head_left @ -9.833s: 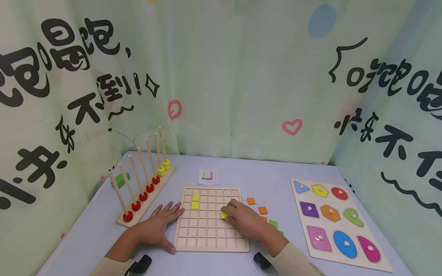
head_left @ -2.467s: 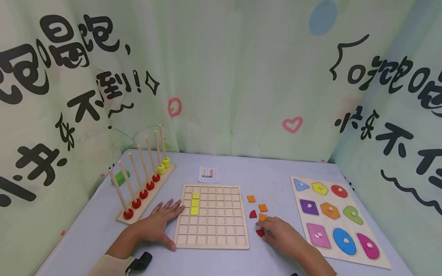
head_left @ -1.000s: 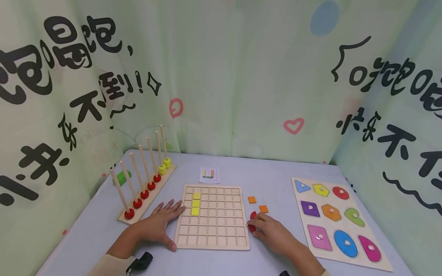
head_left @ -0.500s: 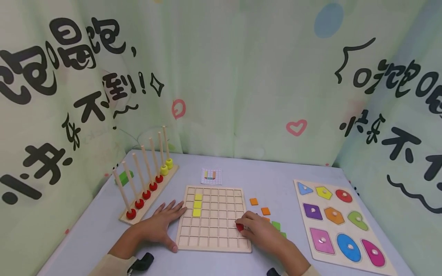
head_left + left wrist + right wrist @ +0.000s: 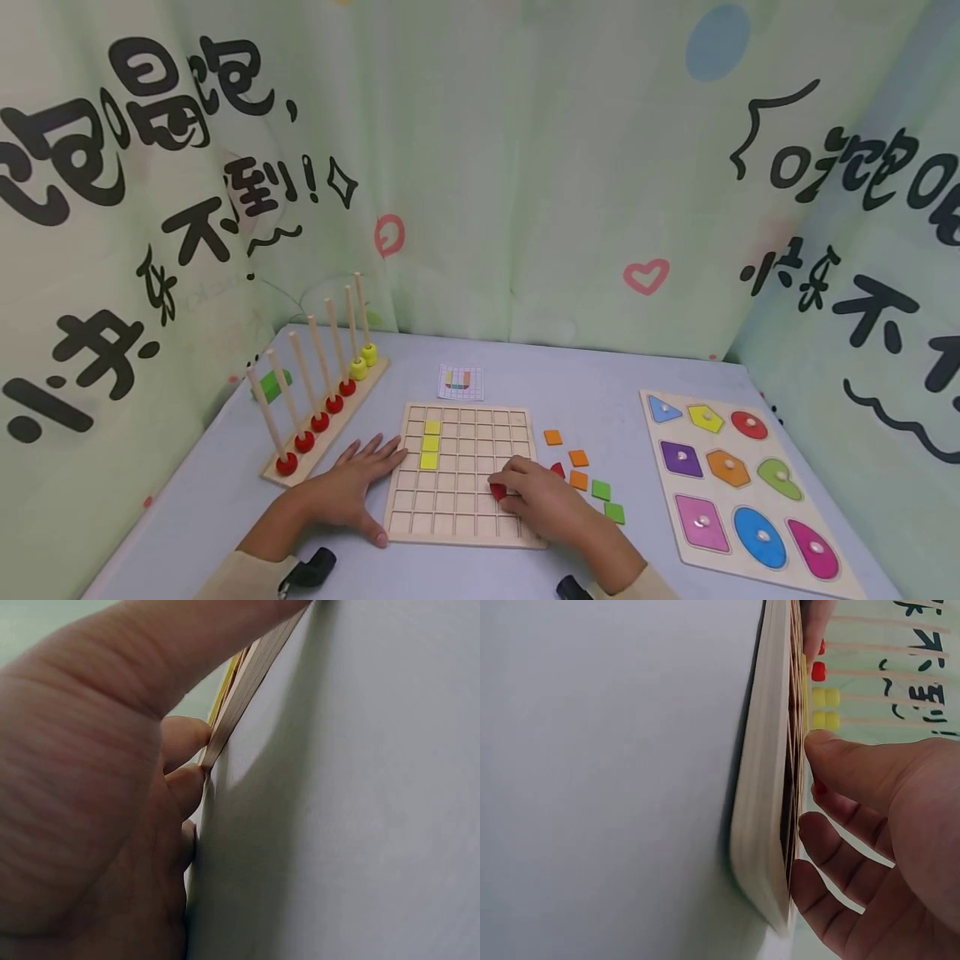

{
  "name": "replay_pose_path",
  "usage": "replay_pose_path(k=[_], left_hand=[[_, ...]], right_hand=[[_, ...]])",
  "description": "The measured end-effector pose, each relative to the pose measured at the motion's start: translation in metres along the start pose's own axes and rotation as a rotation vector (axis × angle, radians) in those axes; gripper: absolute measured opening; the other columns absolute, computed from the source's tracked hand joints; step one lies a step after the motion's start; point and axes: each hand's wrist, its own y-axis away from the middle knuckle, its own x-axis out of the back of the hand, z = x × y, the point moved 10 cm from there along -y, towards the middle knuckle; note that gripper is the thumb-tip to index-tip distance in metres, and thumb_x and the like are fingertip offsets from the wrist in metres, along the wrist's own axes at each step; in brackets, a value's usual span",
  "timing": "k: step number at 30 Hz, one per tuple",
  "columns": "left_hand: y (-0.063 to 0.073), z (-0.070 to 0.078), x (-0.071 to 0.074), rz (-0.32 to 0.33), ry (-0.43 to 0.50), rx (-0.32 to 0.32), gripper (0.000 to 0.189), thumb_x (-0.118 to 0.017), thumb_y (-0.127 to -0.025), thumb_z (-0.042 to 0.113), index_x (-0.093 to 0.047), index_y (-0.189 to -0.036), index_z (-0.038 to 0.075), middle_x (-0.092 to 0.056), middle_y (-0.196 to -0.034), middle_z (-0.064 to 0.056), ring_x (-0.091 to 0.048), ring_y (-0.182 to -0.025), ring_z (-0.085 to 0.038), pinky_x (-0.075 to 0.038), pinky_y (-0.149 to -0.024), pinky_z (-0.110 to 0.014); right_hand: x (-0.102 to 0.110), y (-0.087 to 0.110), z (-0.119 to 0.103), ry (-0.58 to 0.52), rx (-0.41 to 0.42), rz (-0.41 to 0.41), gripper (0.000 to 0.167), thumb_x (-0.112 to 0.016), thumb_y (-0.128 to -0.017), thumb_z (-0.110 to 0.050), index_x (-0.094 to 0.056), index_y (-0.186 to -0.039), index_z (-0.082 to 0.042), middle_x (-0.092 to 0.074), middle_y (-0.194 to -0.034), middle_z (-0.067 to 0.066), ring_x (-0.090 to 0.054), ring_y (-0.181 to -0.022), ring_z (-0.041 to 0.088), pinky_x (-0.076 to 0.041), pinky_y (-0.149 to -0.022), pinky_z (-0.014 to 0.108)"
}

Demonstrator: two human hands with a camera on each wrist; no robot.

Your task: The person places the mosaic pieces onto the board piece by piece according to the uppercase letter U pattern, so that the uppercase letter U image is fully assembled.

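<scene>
A wooden grid board lies on the table, with three yellow tiles in a column at its upper left. My left hand lies spread at the board's left edge, thumb at the lower corner and fingertips touching the side. Over the right half of the board, my right hand pinches a red quarter-round tile between thumb and fingers. The right wrist view shows only a bit of that red tile behind the thumb. Another red tile lies right of the board, partly covered by the right hand.
Several orange tiles and green tiles lie right of the board. A small pattern card sits behind it. At left stands a peg rack with red and yellow beads; a shape puzzle lies at right.
The third yellow tile, earlier in my right hand, now sits in the column. My right hand has since picked up a red tile and moved left over the board. My left hand stays put.
</scene>
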Motion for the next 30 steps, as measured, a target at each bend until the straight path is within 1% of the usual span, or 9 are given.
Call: replay_pose_path(k=[5, 10, 14, 18, 24, 30], left_hand=[[0.002, 0.001, 0.001, 0.000, -0.011, -0.005, 0.125, -0.082, -0.052, 0.069, -0.031, -0.154, 0.021, -0.015, -0.162, 0.001, 0.001, -0.148, -0.028, 0.004, -0.114, -0.055], [0.004, 0.007, 0.004, -0.004, -0.003, -0.027, 0.123, -0.083, -0.054, 0.068, -0.031, -0.154, 0.018, -0.016, -0.162, -0.002, -0.001, -0.148, -0.030, 0.004, -0.114, -0.055], [0.006, 0.011, 0.005, -0.010, 0.012, -0.034, 0.122, -0.083, -0.055, 0.067, -0.032, -0.154, 0.017, -0.016, -0.161, -0.003, -0.001, -0.147, -0.032, 0.004, -0.114, -0.056], [0.005, 0.011, 0.006, -0.008, 0.005, -0.030, 0.122, -0.083, -0.055, 0.066, -0.032, -0.154, 0.017, -0.015, -0.162, -0.003, -0.001, -0.148, -0.031, 0.004, -0.114, -0.055], [0.005, 0.011, 0.006, -0.002, 0.014, -0.039, 0.121, -0.084, -0.056, 0.064, -0.033, -0.153, 0.015, -0.017, -0.161, -0.004, -0.001, -0.147, -0.032, 0.005, -0.114, -0.056], [0.004, 0.009, 0.005, -0.006, 0.000, -0.028, 0.121, -0.083, -0.055, 0.066, -0.032, -0.154, 0.017, -0.016, -0.162, -0.002, -0.001, -0.148, -0.031, 0.004, -0.114, -0.055]], right_hand=[[-0.007, -0.008, -0.008, 0.005, 0.004, -0.009, 0.031, -0.068, -0.093, -0.022, -0.067, -0.123, -0.019, -0.055, -0.105, -0.014, -0.052, -0.090, 0.005, -0.049, -0.080, 0.023], [-0.006, -0.015, -0.019, 0.003, 0.031, -0.007, 0.029, -0.068, -0.093, -0.021, -0.068, -0.121, -0.017, -0.055, -0.103, -0.012, -0.051, -0.088, 0.005, -0.048, -0.079, 0.023], [-0.008, -0.021, -0.024, -0.006, 0.030, -0.018, 0.027, -0.067, -0.094, -0.021, -0.068, -0.121, -0.017, -0.055, -0.104, -0.011, -0.051, -0.087, 0.005, -0.048, -0.080, 0.022], [-0.011, -0.028, -0.026, 0.000, 0.025, -0.012, 0.027, -0.066, -0.095, -0.021, -0.068, -0.121, -0.017, -0.056, -0.105, -0.010, -0.052, -0.089, 0.005, -0.049, -0.082, 0.023], [-0.016, -0.039, -0.033, 0.013, 0.022, -0.007, 0.027, -0.068, -0.093, -0.022, -0.069, -0.120, -0.017, -0.056, -0.101, -0.011, -0.051, -0.086, 0.004, -0.049, -0.079, 0.022], [-0.020, -0.049, -0.044, 0.035, 0.045, -0.004, 0.027, -0.068, -0.093, -0.023, -0.069, -0.120, -0.017, -0.056, -0.102, -0.011, -0.052, -0.087, 0.003, -0.049, -0.080, 0.021]])
